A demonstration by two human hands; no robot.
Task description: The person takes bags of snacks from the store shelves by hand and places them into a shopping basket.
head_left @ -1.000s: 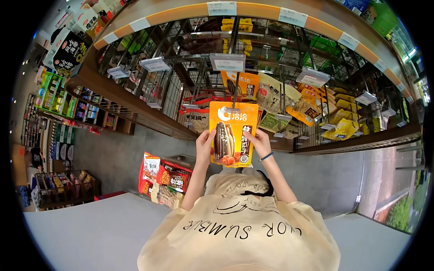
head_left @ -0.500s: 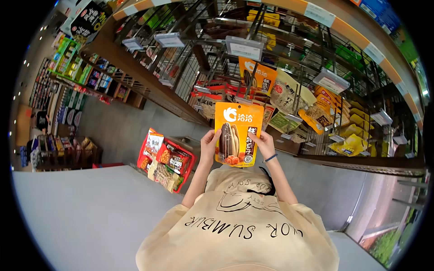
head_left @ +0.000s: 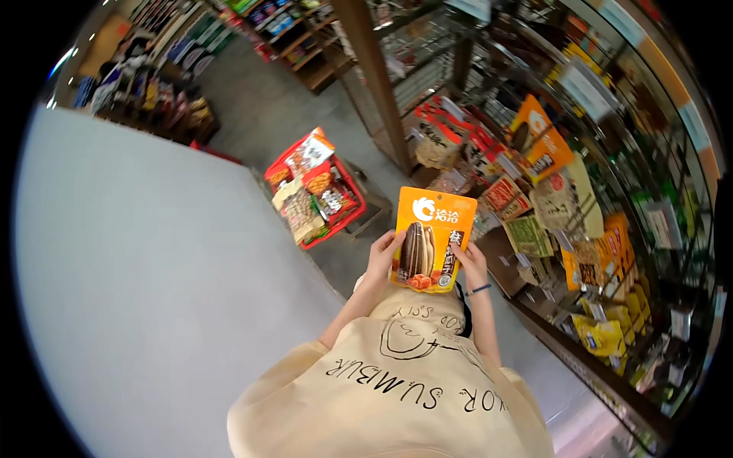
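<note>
An orange bag of sunflower seeds (head_left: 432, 240) is held upright in front of my body, its printed front facing me. My left hand (head_left: 386, 252) pinches its left edge. On the opposite edge my right hand (head_left: 469, 262) grips it, thumb on the front and a dark band on the wrist; the fingers behind the bag are hidden. Beyond to the left, a red shopping basket (head_left: 353, 183) holds several snack packs, among them a clear bag of nuts or beans (head_left: 299, 211) and a white-and-red pack (head_left: 310, 154).
A wire-backed rack on the right carries several hanging snack bags, including another orange bag (head_left: 540, 141) and yellow bags (head_left: 599, 334). A brown post (head_left: 374, 84) marks the rack's near end. A pale grey wall-like surface (head_left: 175, 305) fills the left. More shelves stand farther back.
My view has turned left, so the rack has shifted right and the basket appears closer to the middle. The orange bag stays in both hands.
</note>
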